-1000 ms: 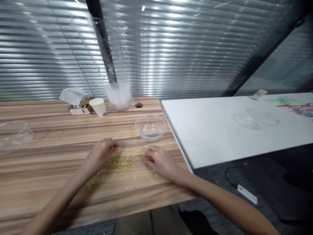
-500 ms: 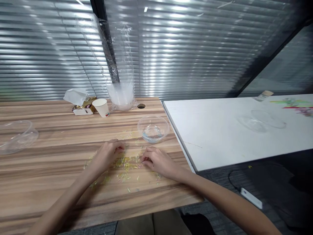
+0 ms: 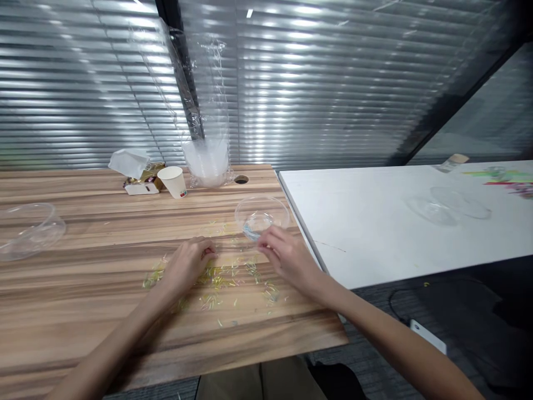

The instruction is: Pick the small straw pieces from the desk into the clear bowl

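Small thin yellow, green and pale strips (image 3: 216,278) lie scattered over the wood-patterned table between and around my hands. My left hand (image 3: 191,264) rests low over the table beside them, its fingers bent together; whatever is in them is hidden. At the near side of a clear plastic bowl (image 3: 262,205) is my right hand (image 3: 287,258), thumb and fingers pinched. What that pinch holds is too small to make out. Inside the bowl lie pale blue strips (image 3: 250,232), partly behind the right fingers.
Another clear bowl (image 3: 31,230) stands at the left. Toward the back are a tissue pack (image 3: 141,180), a paper cup (image 3: 173,182) and bagged stacked plastic bowls (image 3: 207,161). The white table (image 3: 358,222) adjoins on the right, with clear lids (image 3: 458,204) on it.
My right hand has moved up and right from the scattered strips to the bowl's near rim. My left hand has barely moved.
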Demonstrator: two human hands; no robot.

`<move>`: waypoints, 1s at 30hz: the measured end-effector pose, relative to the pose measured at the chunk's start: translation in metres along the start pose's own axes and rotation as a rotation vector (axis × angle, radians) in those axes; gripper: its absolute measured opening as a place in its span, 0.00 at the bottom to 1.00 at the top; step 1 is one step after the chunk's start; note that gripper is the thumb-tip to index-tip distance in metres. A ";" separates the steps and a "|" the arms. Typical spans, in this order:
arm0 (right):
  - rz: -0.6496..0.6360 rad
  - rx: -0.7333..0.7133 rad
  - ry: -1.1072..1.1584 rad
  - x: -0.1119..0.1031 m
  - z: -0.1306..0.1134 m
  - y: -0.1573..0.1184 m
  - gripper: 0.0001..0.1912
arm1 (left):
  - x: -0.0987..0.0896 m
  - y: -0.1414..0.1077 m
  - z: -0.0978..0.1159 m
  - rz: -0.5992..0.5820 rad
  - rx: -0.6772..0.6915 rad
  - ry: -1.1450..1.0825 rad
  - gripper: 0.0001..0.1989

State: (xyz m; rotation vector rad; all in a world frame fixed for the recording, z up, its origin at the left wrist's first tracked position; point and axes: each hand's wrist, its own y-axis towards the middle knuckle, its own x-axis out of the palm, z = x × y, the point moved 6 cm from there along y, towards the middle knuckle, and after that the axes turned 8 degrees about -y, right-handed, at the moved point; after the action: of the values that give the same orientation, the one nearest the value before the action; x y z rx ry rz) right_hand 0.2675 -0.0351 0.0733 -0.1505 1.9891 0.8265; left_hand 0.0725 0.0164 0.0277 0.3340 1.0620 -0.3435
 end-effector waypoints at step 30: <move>0.068 -0.083 -0.239 -0.020 0.032 -0.034 0.10 | -0.009 0.037 0.098 0.156 0.465 -0.202 0.09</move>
State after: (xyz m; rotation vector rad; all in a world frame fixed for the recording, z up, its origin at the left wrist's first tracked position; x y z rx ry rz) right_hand 0.3161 -0.0457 0.0627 -0.0300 1.7445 0.9263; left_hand 0.1617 0.0093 0.0833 0.7776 0.7441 -0.4729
